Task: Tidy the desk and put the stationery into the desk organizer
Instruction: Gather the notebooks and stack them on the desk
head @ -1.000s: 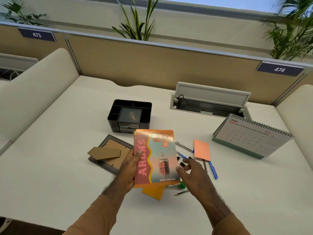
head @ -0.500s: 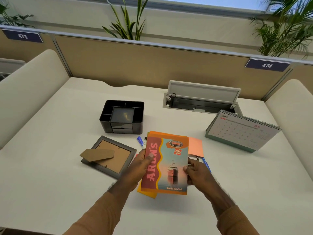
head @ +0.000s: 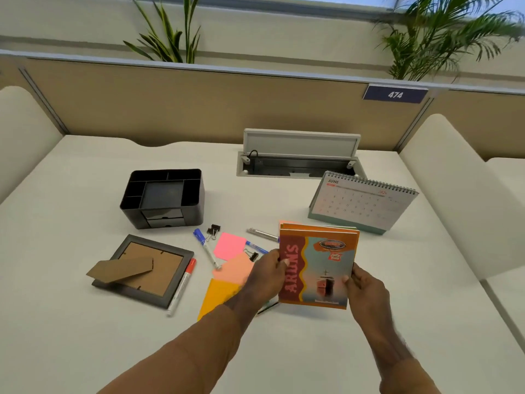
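I hold a colourful notebook (head: 318,265) with a ship on its cover upright above the desk. My left hand (head: 265,275) grips its left edge and my right hand (head: 366,288) grips its right edge. The black desk organizer (head: 162,199) stands to the back left, its compartments showing nothing inside. Loose on the desk between them lie a blue-capped marker (head: 206,248), a red-capped marker (head: 181,285), binder clips (head: 213,231), a pink sticky pad (head: 229,245), a peach note (head: 235,270), an orange paper (head: 218,294) and a silver pen (head: 261,234).
A picture frame (head: 145,270) lies face down at the left with its stand flap raised. A desk calendar (head: 360,203) stands at the right, behind the notebook. An open cable hatch (head: 298,160) sits at the back. Padded dividers flank the white desk (head: 85,336).
Both hands have carried the notebook to the right, uncovering the sticky pads, clips and pens that lay under it. The view has shifted right.
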Demonstrator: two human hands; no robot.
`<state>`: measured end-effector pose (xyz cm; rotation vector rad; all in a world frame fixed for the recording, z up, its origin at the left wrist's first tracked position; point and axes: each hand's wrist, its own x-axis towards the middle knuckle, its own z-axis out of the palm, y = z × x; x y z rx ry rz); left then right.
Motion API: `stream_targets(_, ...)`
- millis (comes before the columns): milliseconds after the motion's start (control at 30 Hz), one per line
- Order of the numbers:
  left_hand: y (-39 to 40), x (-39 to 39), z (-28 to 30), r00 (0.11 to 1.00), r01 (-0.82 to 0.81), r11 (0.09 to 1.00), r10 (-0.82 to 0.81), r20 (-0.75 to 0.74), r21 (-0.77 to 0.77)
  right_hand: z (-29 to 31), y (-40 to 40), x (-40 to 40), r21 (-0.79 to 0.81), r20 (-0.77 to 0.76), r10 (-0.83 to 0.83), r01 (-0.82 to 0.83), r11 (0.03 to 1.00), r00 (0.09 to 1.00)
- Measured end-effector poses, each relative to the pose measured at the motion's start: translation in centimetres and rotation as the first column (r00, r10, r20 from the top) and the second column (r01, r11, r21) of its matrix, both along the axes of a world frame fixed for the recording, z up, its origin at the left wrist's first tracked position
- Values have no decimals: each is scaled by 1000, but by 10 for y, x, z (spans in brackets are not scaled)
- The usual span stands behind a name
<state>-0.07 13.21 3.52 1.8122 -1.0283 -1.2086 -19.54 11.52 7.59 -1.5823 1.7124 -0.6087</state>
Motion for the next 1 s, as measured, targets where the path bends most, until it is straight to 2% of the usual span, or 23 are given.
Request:
stream_targets(100, -13, -31, 3, 999, 10, 999, -8, 45, -52, 0, -4, -24, -33, 0, -75, 75, 997, 997)
stream_targets(233, -30, -69, 7, 999, 45, 997, -44, 23, -70, -8, -10, -55, -43, 30, -167, 168, 985, 986)
stream_targets(433, -53, -111, 7, 994, 107, 990, -107, 3, -90, -25, -22, -89, -52, 152, -266, 277, 959, 952)
stream_targets(667, -52, -123, -6, 986, 143, 979, -153, -64, -142, -55, -26, -107, 28, 286, -286, 291, 956, 914)
stream_targets(800, -49, -123, -9, 977, 159, 974, -179, -118, -164, -63, -26, -110, 61, 312, -286, 281, 958, 906)
stream_targets(1000, -49, -120, -11, 980, 169, 970, -185, -76, -174, -72, -32, -113, 54, 297, -271, 267, 962, 916)
